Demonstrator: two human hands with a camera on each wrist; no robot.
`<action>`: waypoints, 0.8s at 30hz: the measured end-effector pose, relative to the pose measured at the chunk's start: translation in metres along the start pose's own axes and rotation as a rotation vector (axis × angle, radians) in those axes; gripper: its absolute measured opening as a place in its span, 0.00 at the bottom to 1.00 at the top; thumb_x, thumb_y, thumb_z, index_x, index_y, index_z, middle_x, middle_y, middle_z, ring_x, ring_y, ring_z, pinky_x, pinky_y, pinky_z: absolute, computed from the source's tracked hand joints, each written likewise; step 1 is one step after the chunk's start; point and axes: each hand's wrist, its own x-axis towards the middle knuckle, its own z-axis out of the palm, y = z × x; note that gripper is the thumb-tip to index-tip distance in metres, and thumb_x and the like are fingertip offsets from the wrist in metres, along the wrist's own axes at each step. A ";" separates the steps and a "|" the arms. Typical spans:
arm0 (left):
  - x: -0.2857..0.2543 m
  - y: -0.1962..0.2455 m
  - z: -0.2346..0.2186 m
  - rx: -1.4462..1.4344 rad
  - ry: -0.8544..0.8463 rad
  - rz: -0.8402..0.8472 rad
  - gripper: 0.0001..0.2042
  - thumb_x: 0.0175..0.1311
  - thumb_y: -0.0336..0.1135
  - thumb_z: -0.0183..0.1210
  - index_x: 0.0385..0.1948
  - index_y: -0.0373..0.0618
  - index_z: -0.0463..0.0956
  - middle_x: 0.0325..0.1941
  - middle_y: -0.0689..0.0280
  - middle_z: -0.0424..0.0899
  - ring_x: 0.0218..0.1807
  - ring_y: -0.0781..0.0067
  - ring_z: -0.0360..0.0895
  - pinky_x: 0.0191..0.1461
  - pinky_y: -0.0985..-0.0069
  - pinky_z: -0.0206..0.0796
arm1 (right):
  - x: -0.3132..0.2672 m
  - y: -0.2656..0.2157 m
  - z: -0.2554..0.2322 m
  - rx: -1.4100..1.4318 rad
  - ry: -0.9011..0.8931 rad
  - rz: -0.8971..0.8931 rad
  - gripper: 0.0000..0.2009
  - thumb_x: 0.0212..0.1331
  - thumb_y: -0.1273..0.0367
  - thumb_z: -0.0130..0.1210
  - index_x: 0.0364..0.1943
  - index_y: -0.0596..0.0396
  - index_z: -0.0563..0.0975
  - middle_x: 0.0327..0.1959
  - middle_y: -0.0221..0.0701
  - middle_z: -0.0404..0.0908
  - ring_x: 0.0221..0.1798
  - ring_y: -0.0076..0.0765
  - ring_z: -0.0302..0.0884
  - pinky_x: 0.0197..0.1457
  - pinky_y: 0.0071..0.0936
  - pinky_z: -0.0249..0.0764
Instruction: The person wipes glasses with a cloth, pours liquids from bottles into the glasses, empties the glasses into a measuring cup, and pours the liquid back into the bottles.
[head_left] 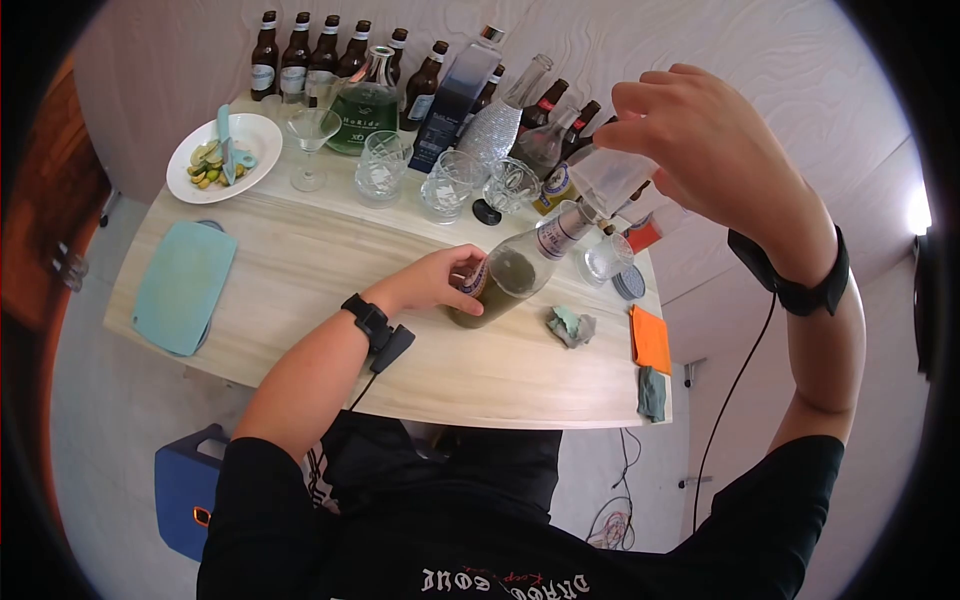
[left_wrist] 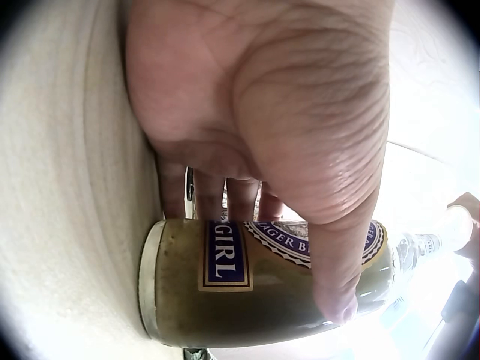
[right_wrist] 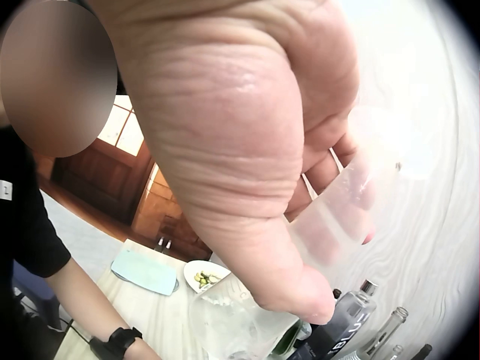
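Observation:
My left hand grips the lower body of a big lager bottle on the table. In the left wrist view the thumb lies across the bottle's purple-and-white label, the fingers behind the glass. Murky green-brown liquid shows inside the bottle. Above it, my right hand pinches a translucent plastic funnel, whose narrow end overlaps the bottle's mouth in the head view. The right wrist view shows the thumb and fingers on the funnel's wall.
Several brown beer bottles, a green decanter and cut glasses line the back. At left are a plate of cut limes with a knife and a teal cutting board. A crumpled cloth and orange cloth lie right.

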 end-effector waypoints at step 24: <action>-0.001 0.007 0.002 0.000 0.014 -0.048 0.35 0.44 0.24 0.77 0.58 0.43 0.70 0.55 0.68 0.79 0.61 0.73 0.74 0.66 0.72 0.65 | -0.003 -0.007 0.003 -0.060 -0.006 0.085 0.14 0.41 0.82 0.64 0.34 0.50 0.86 0.33 0.31 0.82 0.44 0.39 0.81 0.49 0.35 0.76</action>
